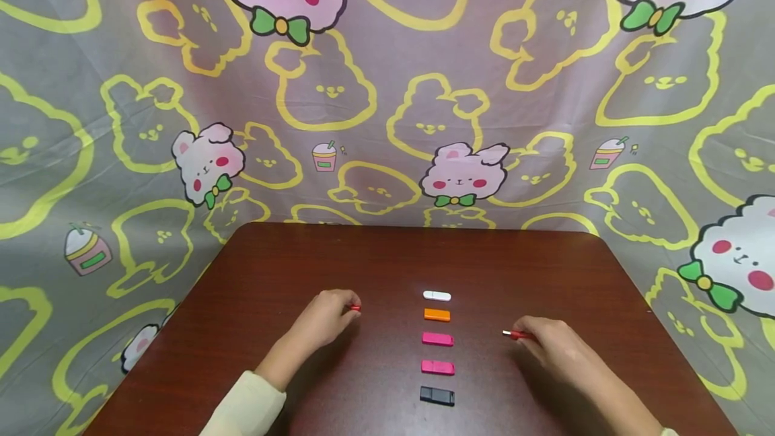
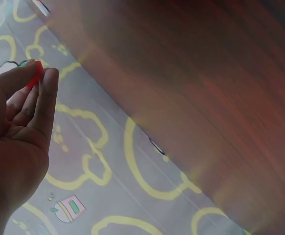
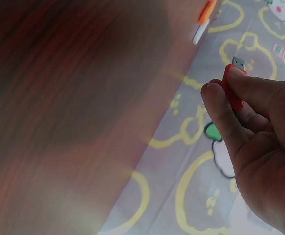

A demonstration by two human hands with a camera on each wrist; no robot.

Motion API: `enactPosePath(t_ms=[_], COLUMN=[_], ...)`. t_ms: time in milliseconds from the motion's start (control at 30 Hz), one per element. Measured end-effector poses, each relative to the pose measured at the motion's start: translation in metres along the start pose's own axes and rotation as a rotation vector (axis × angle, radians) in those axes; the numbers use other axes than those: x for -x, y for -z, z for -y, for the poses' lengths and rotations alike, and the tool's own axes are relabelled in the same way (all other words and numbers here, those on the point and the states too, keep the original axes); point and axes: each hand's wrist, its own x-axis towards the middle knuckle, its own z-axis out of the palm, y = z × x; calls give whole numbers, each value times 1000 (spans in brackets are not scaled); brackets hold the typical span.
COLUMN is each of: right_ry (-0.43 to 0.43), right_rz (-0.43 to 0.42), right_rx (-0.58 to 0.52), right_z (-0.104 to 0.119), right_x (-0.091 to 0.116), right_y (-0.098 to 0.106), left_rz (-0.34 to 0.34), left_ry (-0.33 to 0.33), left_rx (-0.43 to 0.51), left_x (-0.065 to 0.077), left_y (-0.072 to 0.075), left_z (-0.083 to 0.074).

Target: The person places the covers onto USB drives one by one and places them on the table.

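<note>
Between thumb and fingertips, my left hand [image 1: 327, 318] pinches a small red cap [image 2: 36, 73], mostly covered by the fingers. My right hand [image 1: 560, 348] holds a red USB flash drive [image 3: 233, 93] by its body, with the bare metal plug [image 3: 238, 62] sticking out past the thumb. In the head view that plug points left, toward the middle of the table. A column of flash drives lies between the hands: white [image 1: 437, 296] farthest, then orange [image 1: 436, 315], a pink one [image 1: 437, 340], another pink one [image 1: 437, 368], and black [image 1: 436, 395] nearest.
The drives lie on a dark reddish-brown table [image 1: 363, 254] with rounded far corners. Around its back and sides hangs a grey cloth [image 1: 375, 52] printed with yellow outlines and white rabbits.
</note>
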Motion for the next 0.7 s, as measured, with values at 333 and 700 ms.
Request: enactPosePath(t_ms=[333,700], right_ry=[2,-67], right_rz=[44,119], right_rx=[-33,-15], right_z=[22,39], right_x=[-14,-25], right_y=[-10,-15], left_rz=[38,57], left_ry=[-47,-55], left_rx=[5,23], left_x=[-8,-12], left_y=[-8,-16], left_z=[-23,-37])
